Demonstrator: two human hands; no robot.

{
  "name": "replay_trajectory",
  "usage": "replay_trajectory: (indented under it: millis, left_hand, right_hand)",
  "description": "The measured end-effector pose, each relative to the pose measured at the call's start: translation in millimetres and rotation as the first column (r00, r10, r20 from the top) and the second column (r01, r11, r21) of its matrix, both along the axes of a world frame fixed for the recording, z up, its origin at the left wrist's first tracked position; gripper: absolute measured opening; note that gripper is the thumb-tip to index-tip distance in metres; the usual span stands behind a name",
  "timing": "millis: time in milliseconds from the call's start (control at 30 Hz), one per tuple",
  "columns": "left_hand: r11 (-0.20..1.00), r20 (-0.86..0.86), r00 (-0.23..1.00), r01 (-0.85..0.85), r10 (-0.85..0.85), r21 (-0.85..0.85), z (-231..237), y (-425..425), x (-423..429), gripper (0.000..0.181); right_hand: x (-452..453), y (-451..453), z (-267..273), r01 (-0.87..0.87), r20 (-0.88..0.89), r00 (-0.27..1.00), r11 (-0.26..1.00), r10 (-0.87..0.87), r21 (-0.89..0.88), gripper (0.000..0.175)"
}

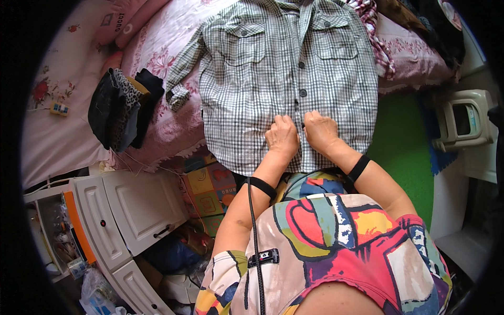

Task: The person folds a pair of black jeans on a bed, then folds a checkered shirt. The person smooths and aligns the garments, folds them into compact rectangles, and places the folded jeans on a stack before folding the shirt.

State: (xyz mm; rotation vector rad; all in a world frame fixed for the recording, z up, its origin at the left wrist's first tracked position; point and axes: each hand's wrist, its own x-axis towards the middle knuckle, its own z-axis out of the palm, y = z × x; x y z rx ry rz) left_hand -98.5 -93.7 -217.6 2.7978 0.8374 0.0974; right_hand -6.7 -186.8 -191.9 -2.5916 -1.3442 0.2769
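A black-and-white checked button-up shirt (252,94) lies front side up before me, spread over the bed's edge with its lower hem hanging towards my lap. My left hand (282,136) has its fingers curled on the left side of the front opening, low on the shirt. Just across the opening, my right hand (321,132) pinches the other front edge. Whatever is between the fingertips is hidden. Above the hands, a dark button (302,93) shows on the right-hand front edge. The shirt's left sleeve (185,67) is bent out to the side, its cuff folded.
On the pink floral bedspread (157,51), a stack of folded clothes (122,110) stands at left, near a small power socket (60,109). A red-and-white checked garment (380,51) lies right. Below are a white cabinet (141,208), a green mat (405,145) and a beige plastic stool (445,138).
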Motion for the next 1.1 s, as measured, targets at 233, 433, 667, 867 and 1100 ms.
replay_trajectory:
  millis: [233,433,667,867,1100]
  left_hand:
    - [0.963,0.030,0.994,0.096,-0.107,0.253,-18,3,10,0.008]
    - [0.985,0.161,0.979,-0.103,0.125,-0.141,-11,11,3,0.019]
    - [0.447,0.174,0.915,-0.007,0.364,-0.894,11,27,-6,0.008]
    - [0.065,0.153,0.875,0.138,0.459,-0.988,26,32,-12,0.008]
    - [0.256,0.250,0.903,0.165,0.349,-0.952,27,28,-14,0.015]
  right_hand:
    - [2,7,-9,0.024,-0.092,0.995,1.000,-0.024,-0.001,0.013]
    - [11,6,-11,0.127,-0.270,0.958,0.986,-0.095,0.104,0.012]
    - [15,-4,7,0.222,-0.486,0.870,0.947,-0.085,0.232,0.010]
    - [17,-2,24,0.383,-0.816,0.575,0.902,-0.065,0.198,0.006]
    - [17,1,21,0.467,-0.931,0.357,0.878,-0.076,0.107,0.005]
